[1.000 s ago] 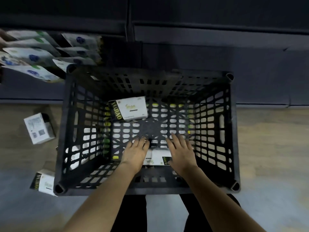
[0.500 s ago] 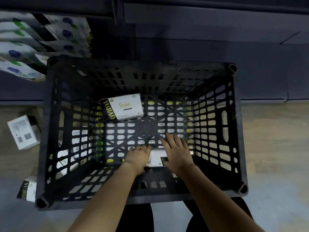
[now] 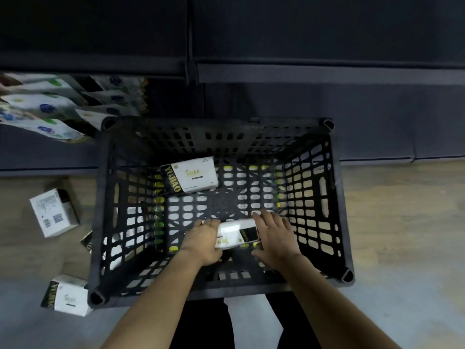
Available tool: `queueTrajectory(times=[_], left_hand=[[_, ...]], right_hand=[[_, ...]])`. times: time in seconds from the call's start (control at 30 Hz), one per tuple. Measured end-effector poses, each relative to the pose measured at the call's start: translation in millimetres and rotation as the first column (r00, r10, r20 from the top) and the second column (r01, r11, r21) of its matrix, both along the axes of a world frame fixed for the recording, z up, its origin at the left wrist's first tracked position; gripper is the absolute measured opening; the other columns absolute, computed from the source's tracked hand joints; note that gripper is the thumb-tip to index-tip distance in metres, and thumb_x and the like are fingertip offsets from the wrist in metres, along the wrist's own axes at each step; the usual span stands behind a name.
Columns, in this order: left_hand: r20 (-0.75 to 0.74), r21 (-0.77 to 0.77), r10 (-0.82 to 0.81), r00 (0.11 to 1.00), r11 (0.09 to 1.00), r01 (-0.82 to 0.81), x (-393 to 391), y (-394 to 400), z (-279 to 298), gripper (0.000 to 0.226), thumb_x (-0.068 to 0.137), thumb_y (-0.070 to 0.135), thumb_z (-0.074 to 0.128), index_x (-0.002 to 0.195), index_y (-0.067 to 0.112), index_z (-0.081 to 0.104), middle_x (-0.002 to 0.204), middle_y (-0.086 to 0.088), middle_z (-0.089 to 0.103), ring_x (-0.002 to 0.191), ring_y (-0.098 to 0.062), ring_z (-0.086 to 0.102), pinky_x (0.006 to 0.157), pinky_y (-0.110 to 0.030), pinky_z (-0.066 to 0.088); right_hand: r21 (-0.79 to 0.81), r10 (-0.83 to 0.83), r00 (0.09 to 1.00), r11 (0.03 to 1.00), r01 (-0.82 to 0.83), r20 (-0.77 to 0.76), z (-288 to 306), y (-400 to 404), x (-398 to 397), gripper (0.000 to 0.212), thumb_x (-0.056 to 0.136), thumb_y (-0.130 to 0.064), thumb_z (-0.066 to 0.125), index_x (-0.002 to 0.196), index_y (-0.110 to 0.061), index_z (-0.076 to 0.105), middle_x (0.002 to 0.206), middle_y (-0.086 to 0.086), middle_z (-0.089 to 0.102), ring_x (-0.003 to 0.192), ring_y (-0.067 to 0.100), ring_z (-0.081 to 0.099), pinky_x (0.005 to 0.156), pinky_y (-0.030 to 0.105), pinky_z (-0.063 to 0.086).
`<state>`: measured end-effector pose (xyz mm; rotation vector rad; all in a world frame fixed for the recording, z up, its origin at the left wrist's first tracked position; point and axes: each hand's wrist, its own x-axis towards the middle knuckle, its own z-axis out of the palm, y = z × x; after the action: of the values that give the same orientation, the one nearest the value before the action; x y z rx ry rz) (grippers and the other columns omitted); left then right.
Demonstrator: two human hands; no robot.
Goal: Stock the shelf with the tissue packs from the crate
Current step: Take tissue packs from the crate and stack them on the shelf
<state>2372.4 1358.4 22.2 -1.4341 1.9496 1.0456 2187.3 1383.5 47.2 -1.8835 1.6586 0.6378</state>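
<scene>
- Reaching into the black crate (image 3: pixel 100 210), I have my left hand (image 3: pixel 203 241) and right hand (image 3: pixel 275 238) flanking one tissue pack (image 3: pixel 235 234) on the crate floor near its near wall.
- Left fingers curl onto the pack's left end; right fingers lie straight against its right end, squeezing rather than gripping.
- Risk, as I judge it: the pack may slip out on lifting.
- A second pack (image 3: pixel 190 175) lies at the crate's far-left corner.
- Beyond the crate, the shelf (image 3: pixel 327 74) waits.
</scene>
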Motion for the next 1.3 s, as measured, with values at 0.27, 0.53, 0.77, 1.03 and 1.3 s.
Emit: queueTrajectory(times=[0.27,0.53,0.77,1.03,1.3], left_hand=[[0.039,-0.135,0.101,0.994,0.986,-0.095,15,-10,111,0.067,0.083,0.036,0.06,0.139,0.018,0.029,0.135,-0.001,0.04,0.125,-0.022,0.033,0.097,-0.035,0.042],[0.06,-0.26,0.076,0.995,0.964,-0.058,16,-3,230,0.07,0.084,0.041,0.056,0.143,0.02,0.025,0.139,0.0,0.038,0.128,-0.022,0.033,0.098,-0.035,0.041],[0.02,-0.321,0.082,0.996,0.944,-0.072,8,-26,312,0.067,0.083,0.043,0.056,0.14,0.021,0.031,0.135,0.002,0.042,0.123,-0.021,0.037,0.091,-0.033,0.044],[-0.062,-0.381,0.079,0.995,0.919,-0.097,0,-85,401,0.058,0.077,0.039,0.06,0.13,0.025,0.043,0.124,0.003,0.052,0.114,-0.019,0.045,0.076,-0.029,0.039],[-0.105,-0.374,0.102,0.989,0.918,-0.134,-11,-129,482,0.053,0.073,0.032,0.063,0.123,0.02,0.051,0.104,0.005,0.06,0.093,-0.016,0.058,0.073,-0.027,0.048]], right_hand=[[-0.047,-0.008,1.0,0.999,0.009,0.012,103,-12,7,0.09,0.088,-0.044,0.059,0.15,-0.019,-0.001,0.157,0.006,0.001,0.144,0.027,0.001,0.116,0.044,0.006],[-0.143,-0.06,0.995,0.987,0.07,0.074,217,-20,3,0.093,0.086,-0.049,0.061,0.15,-0.02,0.0,0.158,0.004,-0.002,0.145,0.024,-0.001,0.117,0.042,0.004],[-0.224,-0.007,0.995,0.974,0.029,0.098,291,-29,-7,0.1,0.082,-0.05,0.064,0.151,-0.023,-0.004,0.158,0.002,-0.005,0.145,0.022,-0.002,0.117,0.04,0.001],[-0.427,0.016,0.995,0.904,0.028,0.1,368,-67,-32,0.102,0.081,-0.046,0.066,0.15,-0.026,-0.006,0.158,0.001,-0.007,0.145,0.022,-0.002,0.116,0.039,0.001],[-0.582,0.117,0.993,0.807,-0.095,0.0,430,-96,-49,0.104,0.079,-0.048,0.067,0.15,-0.027,-0.006,0.158,0.002,-0.007,0.144,0.025,0.0,0.116,0.041,0.003]])
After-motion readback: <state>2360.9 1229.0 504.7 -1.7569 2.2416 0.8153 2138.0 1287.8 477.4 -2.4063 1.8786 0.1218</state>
